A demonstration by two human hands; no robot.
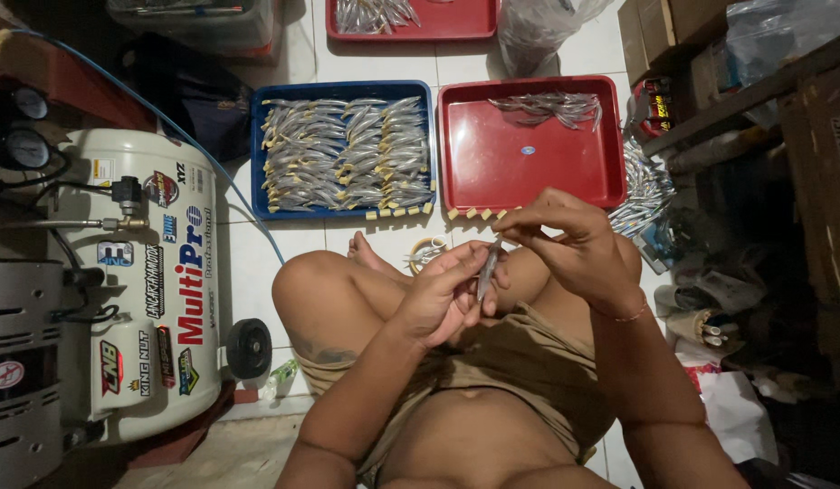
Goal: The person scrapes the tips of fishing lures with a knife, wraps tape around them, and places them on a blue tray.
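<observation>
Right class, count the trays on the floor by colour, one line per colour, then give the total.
Red trays: 2, one in front of the hands and one at the top edge.
Blue trays: 1, the tray full of small silver pieces.
Total: 3

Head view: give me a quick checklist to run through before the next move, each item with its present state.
1. Slim silvery piece held by both hands: ok, left hand below, right hand at its top.
2. Right fingers pinching the upper end: ok.
3. Blue tray packed with rows of pieces: ok.
4. Red tray has room: ok, only a few pieces along its far edge.
5. Small yellow blocks on the floor within reach: ok.
6. Piece's finish: cannot tell.
</observation>
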